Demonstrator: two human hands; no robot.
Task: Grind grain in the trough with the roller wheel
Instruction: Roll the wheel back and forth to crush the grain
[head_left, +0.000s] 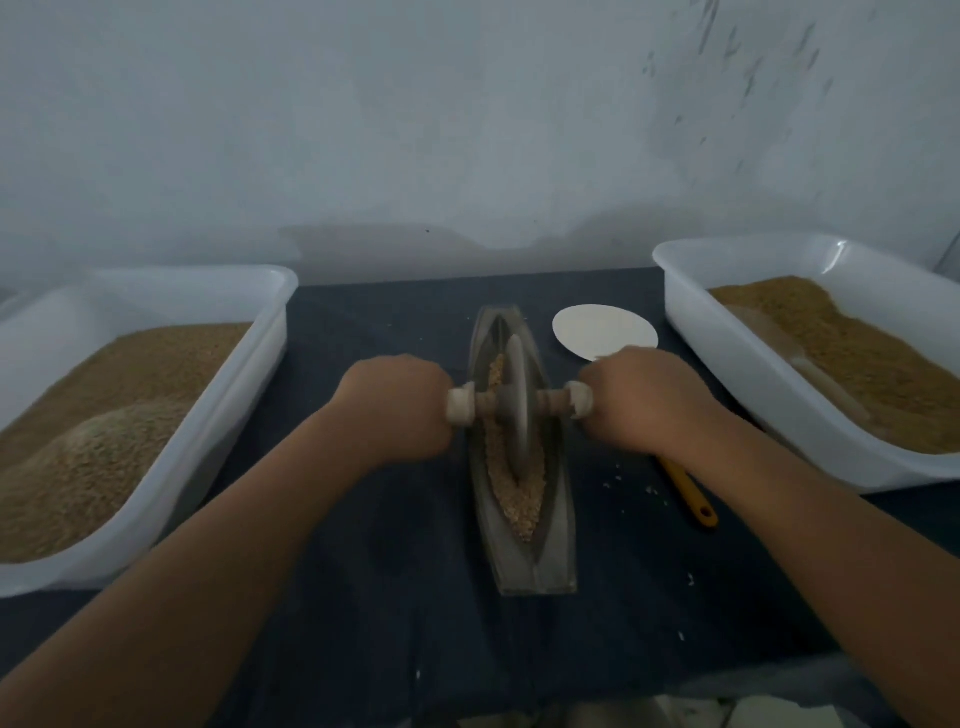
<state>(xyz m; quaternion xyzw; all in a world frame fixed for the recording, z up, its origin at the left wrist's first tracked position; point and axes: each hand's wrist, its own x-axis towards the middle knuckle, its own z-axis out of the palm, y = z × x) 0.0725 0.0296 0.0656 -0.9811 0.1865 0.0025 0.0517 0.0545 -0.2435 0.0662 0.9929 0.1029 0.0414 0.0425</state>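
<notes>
Trough (558, 561) sits mid-table (395, 597), long axis running from the near edge toward the far edge. Roller wheel (517, 400) stands upright in the channel, roughly midway along.

Left hand (400, 405) is curled round the left end of the wooden axle, and right hand (644, 400) is curled round the right end. Both have knuckles up.

Grain (524, 499) lies in the channel, piled mostly toward the near end. White tubs of grain flank the trough: left tub (234, 395), right tub (727, 374).

Judgement: grinding is in progress and the grain looks coarse.

- Keep the axle level, with equal downward load from both hands, so the wheel does not lean onto a wall.
- Carry strokes fully into the near pile.
- Ease off at the ends, since a few stray grains lie on the cloth to the right.
</notes>
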